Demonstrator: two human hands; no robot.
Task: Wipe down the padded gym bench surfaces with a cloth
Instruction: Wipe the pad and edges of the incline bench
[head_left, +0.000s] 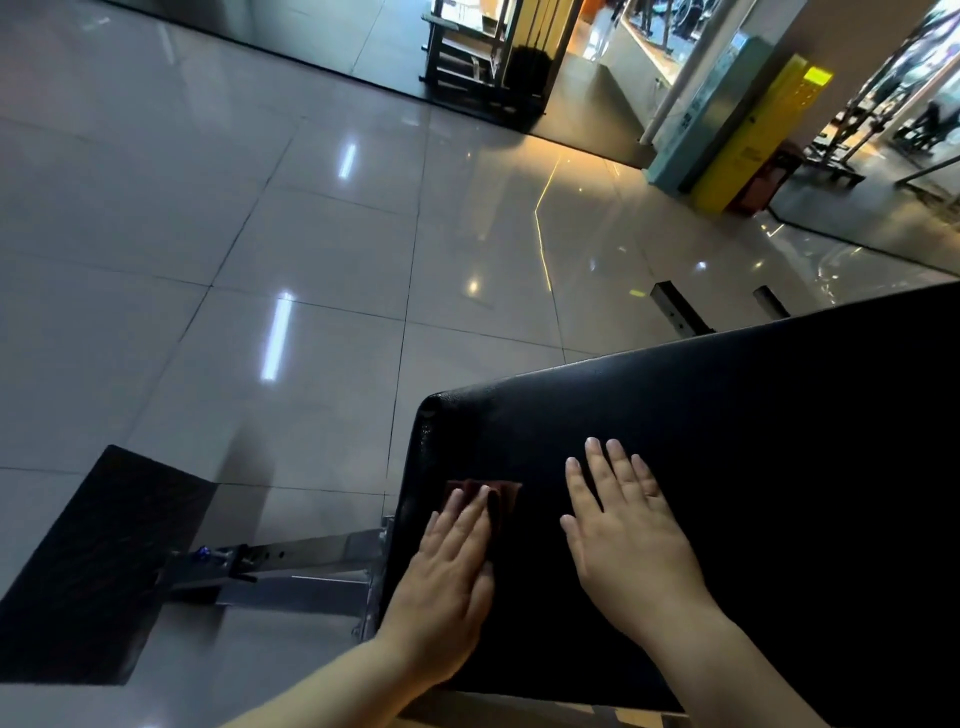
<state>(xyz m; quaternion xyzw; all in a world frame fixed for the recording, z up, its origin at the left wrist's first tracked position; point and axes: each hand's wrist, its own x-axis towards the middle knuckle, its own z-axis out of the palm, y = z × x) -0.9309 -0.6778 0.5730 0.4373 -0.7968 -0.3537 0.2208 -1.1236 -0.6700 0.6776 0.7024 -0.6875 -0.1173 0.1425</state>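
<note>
Left of the bench pad (753, 415), a dark panel (78, 571) sits at the end of a metal bar (311, 553). I cannot tell from here whether it is padded and needs wiping too. At the pad's left end, just inside the edge, the left hand (447, 566) presses a reddish-brown cloth (506, 498) flat under straight fingers. Further right on the pad, the right hand (628, 540) lies flat, fingers spread, holding nothing. I judge the wipe is under way at this 1 end, with most of the pad to the right left to cover. The black surface shows no clean or dirty patches. The pad's right part runs out of view, and the hand hides much of the cloth.
</note>
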